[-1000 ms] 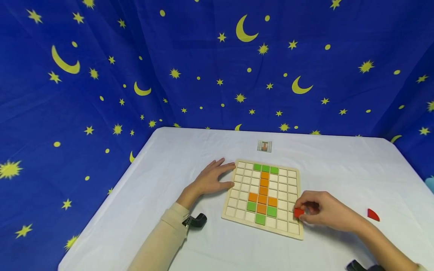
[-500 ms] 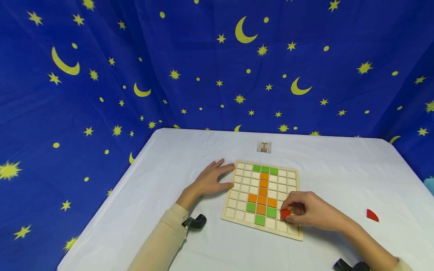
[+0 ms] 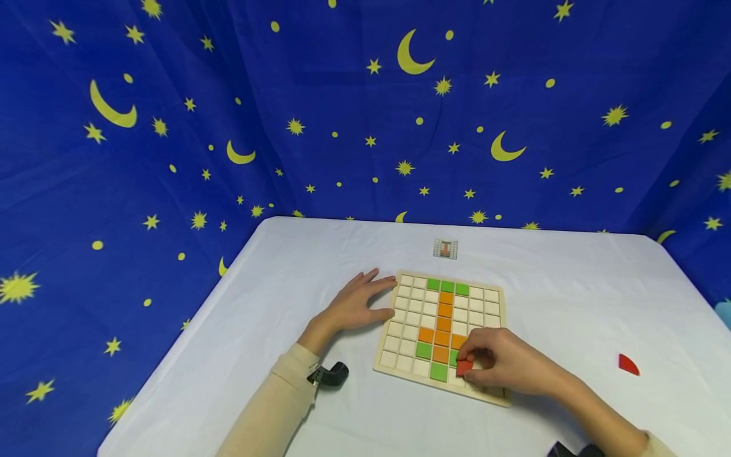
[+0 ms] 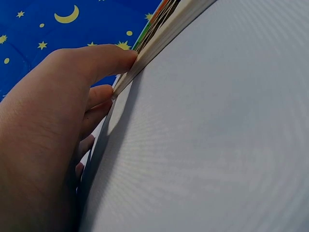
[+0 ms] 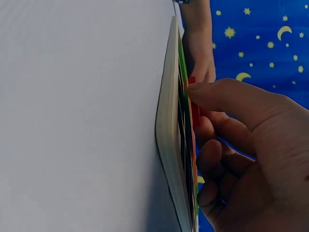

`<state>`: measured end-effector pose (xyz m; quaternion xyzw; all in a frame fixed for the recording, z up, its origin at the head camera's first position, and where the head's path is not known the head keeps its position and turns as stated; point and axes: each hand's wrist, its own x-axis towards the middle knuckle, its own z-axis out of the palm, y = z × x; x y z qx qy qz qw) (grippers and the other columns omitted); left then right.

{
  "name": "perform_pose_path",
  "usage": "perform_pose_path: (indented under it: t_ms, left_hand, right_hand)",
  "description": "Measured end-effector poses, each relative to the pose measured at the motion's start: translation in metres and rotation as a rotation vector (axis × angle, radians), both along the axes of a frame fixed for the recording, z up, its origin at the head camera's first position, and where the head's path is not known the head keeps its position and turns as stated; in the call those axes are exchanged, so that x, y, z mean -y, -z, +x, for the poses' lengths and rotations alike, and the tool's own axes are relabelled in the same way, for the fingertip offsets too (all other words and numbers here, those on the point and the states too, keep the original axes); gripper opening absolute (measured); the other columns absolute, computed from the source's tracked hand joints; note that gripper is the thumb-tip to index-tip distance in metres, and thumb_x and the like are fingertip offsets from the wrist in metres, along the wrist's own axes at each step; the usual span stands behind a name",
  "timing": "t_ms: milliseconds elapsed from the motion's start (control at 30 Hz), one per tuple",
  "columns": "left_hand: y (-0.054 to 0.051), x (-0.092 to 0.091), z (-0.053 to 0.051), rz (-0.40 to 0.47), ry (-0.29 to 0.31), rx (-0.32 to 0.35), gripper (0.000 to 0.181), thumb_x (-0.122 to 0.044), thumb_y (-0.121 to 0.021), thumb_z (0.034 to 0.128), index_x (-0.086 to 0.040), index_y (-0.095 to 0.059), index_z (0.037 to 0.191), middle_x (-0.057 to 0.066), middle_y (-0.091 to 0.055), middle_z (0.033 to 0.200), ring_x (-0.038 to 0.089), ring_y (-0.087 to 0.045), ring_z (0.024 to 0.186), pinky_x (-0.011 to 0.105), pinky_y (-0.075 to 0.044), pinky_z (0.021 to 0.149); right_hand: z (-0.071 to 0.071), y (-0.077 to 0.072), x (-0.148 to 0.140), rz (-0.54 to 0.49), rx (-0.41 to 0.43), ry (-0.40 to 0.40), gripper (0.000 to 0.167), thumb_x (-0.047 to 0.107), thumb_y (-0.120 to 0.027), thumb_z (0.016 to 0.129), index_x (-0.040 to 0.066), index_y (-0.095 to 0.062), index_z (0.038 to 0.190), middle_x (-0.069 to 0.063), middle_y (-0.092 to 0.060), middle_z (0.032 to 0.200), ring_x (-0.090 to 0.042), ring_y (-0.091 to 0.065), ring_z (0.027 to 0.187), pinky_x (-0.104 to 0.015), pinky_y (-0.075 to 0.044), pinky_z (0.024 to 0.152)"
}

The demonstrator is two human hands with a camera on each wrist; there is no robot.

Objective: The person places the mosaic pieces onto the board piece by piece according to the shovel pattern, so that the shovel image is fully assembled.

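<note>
A square wooden board (image 3: pixel 402 330) lies on the table, its grid filled with white, green and orange square tiles. My right hand (image 3: pixel 508 363) pinches a red square tile (image 3: pixel 464 368) between thumb and fingers over the board's near rows, just right of the lowest green tile (image 3: pixel 439 371). In the right wrist view the red tile (image 5: pixel 195 108) stands at the board's surface; whether it touches cannot be made out. My left hand (image 3: pixel 354 304) rests at the board's left edge, fingers spread, with thumb and index finger touching the rim (image 4: pixel 159 46).
A small card (image 3: pixel 445 249) with a printed grid pattern lies beyond the board. To the right is a red quarter-circle piece (image 3: pixel 629 364) on the white tablecloth (image 3: pixel 320 254). A blue curtain (image 3: pixel 342 95) with moons and stars hangs behind and at the sides.
My right hand has carried the red tile leftward from the board's right edge to its near middle rows. The left hand has stayed at the left edge.
</note>
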<state>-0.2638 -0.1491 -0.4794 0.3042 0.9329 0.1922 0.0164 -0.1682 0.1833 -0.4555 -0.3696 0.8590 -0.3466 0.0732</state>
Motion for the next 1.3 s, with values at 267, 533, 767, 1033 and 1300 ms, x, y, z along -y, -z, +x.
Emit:
perform_pose_path:
  t_ms: [267,533,767,1033,1300]
  left_hand:
    - [-0.002,0.000,0.001,-0.008,0.000,0.010,0.069,-0.058,-0.056,0.0879,-0.025,-0.042,0.147,-0.013,-0.035,0.150,0.020,-0.013,0.144,0.037,-0.006,0.117]
    - [-0.003,-0.002,0.002,-0.010,-0.003,0.013,0.069,-0.057,-0.056,0.0878,-0.024,-0.042,0.147,-0.012,-0.035,0.150,0.021,-0.014,0.144,0.036,-0.006,0.117]
    - [-0.003,-0.001,0.001,-0.002,-0.001,0.008,0.069,-0.056,-0.057,0.0881,-0.024,-0.043,0.147,-0.011,-0.036,0.150,0.021,-0.014,0.144,0.037,-0.005,0.117]
    - [-0.002,-0.001,0.000,-0.011,-0.003,-0.002,0.069,-0.058,-0.055,0.0879,-0.024,-0.043,0.147,-0.011,-0.035,0.150,0.021,-0.014,0.144,0.037,-0.006,0.117]
    - [-0.002,-0.001,0.001,-0.013,-0.006,0.006,0.069,-0.057,-0.056,0.0881,-0.024,-0.042,0.147,-0.012,-0.035,0.151,0.020,-0.013,0.145,0.037,-0.005,0.117]
  right_hand:
    - [0.005,0.002,0.011,0.037,-0.063,-0.018,0.016,0.028,-0.079,0.080,0.032,-0.069,0.092,0.019,-0.060,0.087,-0.004,-0.050,0.069,-0.019,-0.041,0.060]
    - [0.009,0.002,0.014,0.075,-0.157,0.002,0.015,0.032,-0.079,0.080,0.035,-0.068,0.090,0.021,-0.056,0.082,0.000,-0.047,0.064,-0.021,-0.035,0.064]
    - [0.009,0.001,0.015,0.062,-0.174,-0.025,0.015,0.029,-0.079,0.080,0.033,-0.070,0.092,0.020,-0.054,0.081,-0.001,-0.046,0.065,-0.020,-0.036,0.061]
    - [0.010,0.000,0.014,0.076,-0.129,-0.026,0.018,0.026,-0.079,0.079,0.031,-0.074,0.095,0.020,-0.056,0.084,-0.001,-0.049,0.066,-0.019,-0.039,0.060]
    - [0.009,0.002,0.013,0.044,-0.122,-0.038,0.021,0.023,-0.079,0.080,0.032,-0.072,0.098,0.021,-0.058,0.087,-0.003,-0.051,0.069,-0.018,-0.042,0.059]
